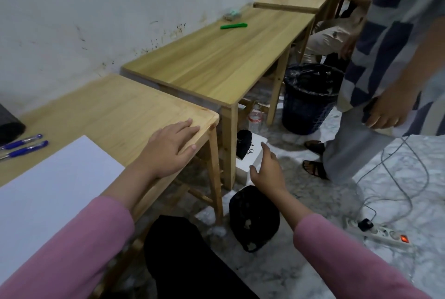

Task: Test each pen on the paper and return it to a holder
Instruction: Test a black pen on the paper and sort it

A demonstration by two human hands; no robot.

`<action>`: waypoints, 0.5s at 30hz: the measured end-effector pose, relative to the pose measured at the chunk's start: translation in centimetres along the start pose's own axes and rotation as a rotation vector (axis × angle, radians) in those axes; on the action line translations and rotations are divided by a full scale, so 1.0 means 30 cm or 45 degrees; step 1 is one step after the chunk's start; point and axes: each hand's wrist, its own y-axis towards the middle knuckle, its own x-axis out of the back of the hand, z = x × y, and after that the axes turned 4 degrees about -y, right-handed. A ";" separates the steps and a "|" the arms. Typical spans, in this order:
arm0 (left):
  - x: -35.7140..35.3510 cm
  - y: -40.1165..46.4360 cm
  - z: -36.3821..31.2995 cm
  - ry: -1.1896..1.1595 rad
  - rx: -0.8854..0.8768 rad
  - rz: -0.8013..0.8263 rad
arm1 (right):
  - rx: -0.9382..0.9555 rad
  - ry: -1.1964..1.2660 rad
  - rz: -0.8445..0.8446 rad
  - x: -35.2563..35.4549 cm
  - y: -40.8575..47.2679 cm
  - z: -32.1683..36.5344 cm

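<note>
Left hand (169, 147): palm down, flat, fingers together and stretched forward, thumb hooked down over an edge. Holds nothing. Left forearm bare from wrist to mid-forearm; pink sleeve (79, 245) covers the rest, arm running up from lower left.

Right hand (268, 166): in the air, apart from any surface, back of hand up. Fingers loosely spread and slightly curled, index finger pointing forward, thumb out to the left. Holds nothing. Right forearm reaches in from lower right, wrist bare, pink sleeve above it.
</note>
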 end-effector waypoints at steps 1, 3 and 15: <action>0.003 -0.002 -0.002 -0.015 -0.006 -0.003 | 0.026 0.014 -0.034 0.017 0.004 0.021; 0.011 -0.013 -0.006 -0.132 -0.039 -0.061 | 0.109 0.055 -0.108 0.055 0.009 0.075; 0.233 -0.310 0.076 -0.335 0.175 -0.636 | 0.886 0.323 -0.298 0.147 -0.096 0.754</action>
